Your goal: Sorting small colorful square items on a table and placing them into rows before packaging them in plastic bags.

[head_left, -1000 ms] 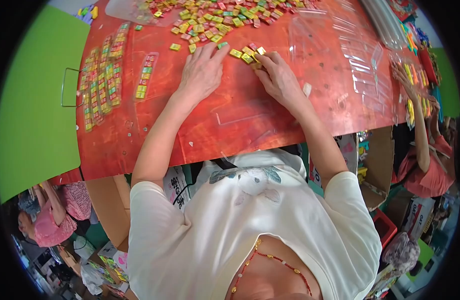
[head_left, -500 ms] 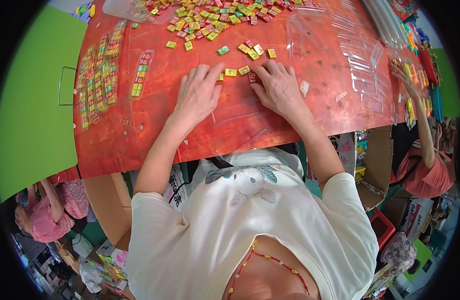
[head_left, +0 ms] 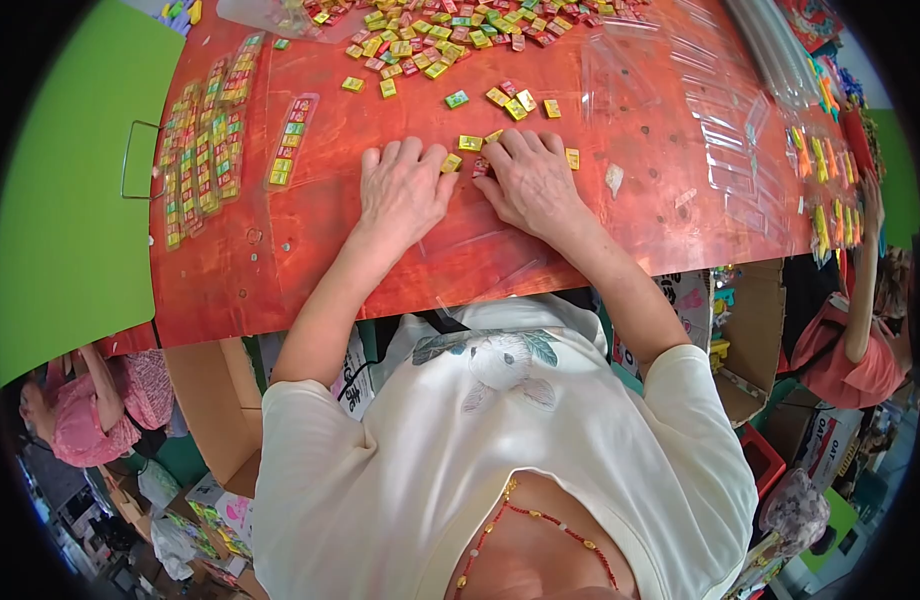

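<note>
Red table (head_left: 310,250), green floor (head_left: 70,200), cardboard boxes (head_left: 750,330).

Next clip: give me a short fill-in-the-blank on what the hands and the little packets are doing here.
1. Both hands, the left hand and the right hand, rest palm-down on the ____ table.
2. Between the fingertips lie small yellow packets, while a big loose pile of packets sits at the table's ____ edge.
3. Filled strips of packets lie to the person's ____.

Missing words: red; far; left
</note>
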`<move>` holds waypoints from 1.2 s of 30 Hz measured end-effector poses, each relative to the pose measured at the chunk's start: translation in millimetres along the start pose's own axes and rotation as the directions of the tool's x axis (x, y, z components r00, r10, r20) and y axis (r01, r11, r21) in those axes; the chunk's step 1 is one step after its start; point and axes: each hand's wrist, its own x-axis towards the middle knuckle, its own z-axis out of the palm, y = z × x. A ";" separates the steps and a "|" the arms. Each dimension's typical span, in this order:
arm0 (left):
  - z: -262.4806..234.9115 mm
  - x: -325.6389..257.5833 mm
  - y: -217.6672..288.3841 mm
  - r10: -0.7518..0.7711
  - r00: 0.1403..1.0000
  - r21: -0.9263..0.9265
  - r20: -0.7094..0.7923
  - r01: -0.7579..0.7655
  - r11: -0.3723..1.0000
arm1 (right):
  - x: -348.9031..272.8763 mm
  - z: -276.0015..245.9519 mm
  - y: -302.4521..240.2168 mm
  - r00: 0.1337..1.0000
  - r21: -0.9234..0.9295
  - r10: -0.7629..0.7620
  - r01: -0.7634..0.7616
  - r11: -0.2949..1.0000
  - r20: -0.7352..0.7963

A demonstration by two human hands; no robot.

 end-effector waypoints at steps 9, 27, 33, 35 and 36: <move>-4.9 8.5 -8.0 -0.016 0.996 -0.115 -0.089 0.006 0.993 | 8.8 -5.8 16.6 0.993 -0.035 0.033 -0.037 0.999 -0.114; -6.2 2.5 -10.4 -0.104 0.991 0.044 0.084 0.100 0.994 | -1.8 -6.3 18.8 0.993 -0.058 0.088 -0.093 0.994 -0.078; -18.7 -9.2 0.2 -0.082 0.991 -0.117 0.109 0.095 0.989 | -0.3 -7.3 23.9 0.997 0.038 0.076 -0.076 0.996 -0.019; -25.2 -8.7 -4.1 -0.061 0.989 -0.137 0.132 0.079 0.987 | 1.2 -10.5 32.3 0.991 -0.017 0.068 -0.070 0.997 -0.112; -24.1 -8.6 -4.4 -0.055 0.991 -0.139 0.123 0.072 0.988 | 2.4 -11.0 35.3 0.988 -0.063 0.084 -0.092 0.994 -0.128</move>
